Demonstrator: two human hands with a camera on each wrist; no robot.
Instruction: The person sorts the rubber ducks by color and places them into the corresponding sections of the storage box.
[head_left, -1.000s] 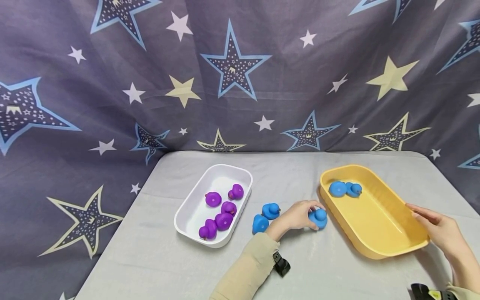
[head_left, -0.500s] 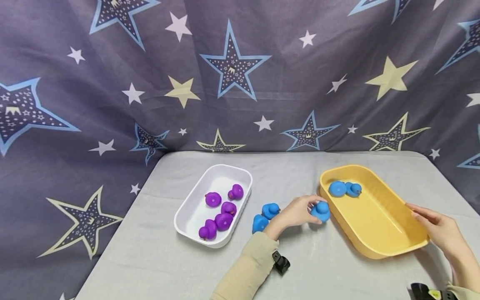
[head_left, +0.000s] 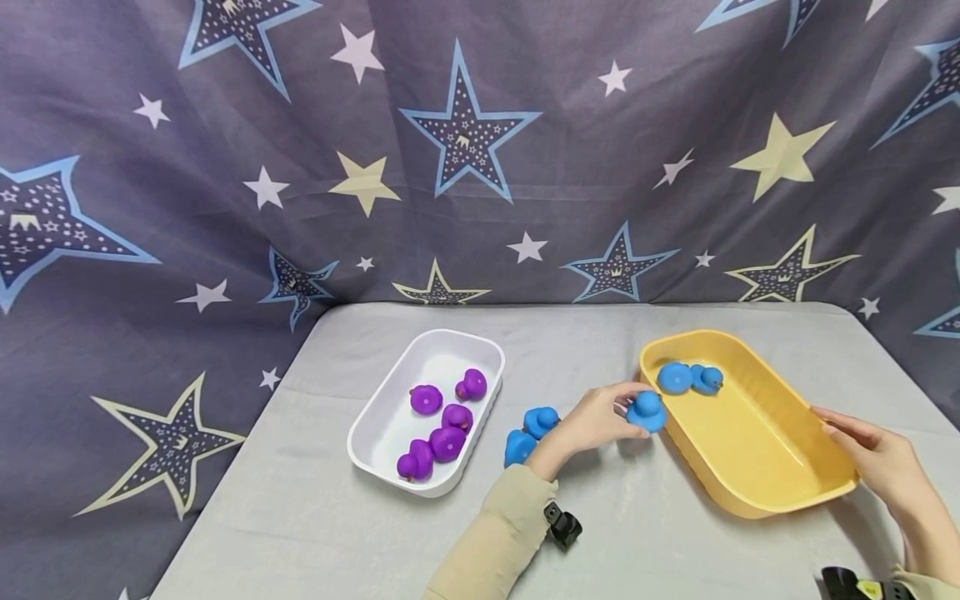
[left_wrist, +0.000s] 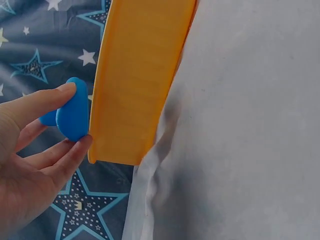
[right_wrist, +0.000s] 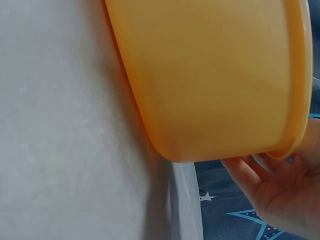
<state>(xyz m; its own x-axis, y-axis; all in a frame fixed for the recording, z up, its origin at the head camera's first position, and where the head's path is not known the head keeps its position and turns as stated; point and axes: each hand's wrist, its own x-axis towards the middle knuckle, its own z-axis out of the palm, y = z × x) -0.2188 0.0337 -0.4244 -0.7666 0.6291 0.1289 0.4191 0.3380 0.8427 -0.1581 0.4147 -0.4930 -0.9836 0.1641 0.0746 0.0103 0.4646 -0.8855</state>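
Note:
My left hand pinches a blue rubber duck beside the left wall of the yellow tub. In the left wrist view the thumb presses on one side of this duck and fingertips support the other, right by the tub's rim. At the tub's right side, my right hand holds the rim. The right wrist view has its fingers against the outer wall under the lip; the thumb is hidden there. Two blue ducks lie inside the tub at its far end, one showing its flat base.
Two more blue ducks lie on the grey cloth-covered table, partly behind my left wrist. A white tub with several purple ducks stands to the left. A star-patterned curtain hangs behind the table.
My left hand has lifted the blue duck off the table and moved it slightly right and away, up to the yellow tub's left rim. The right hand has stayed in place.

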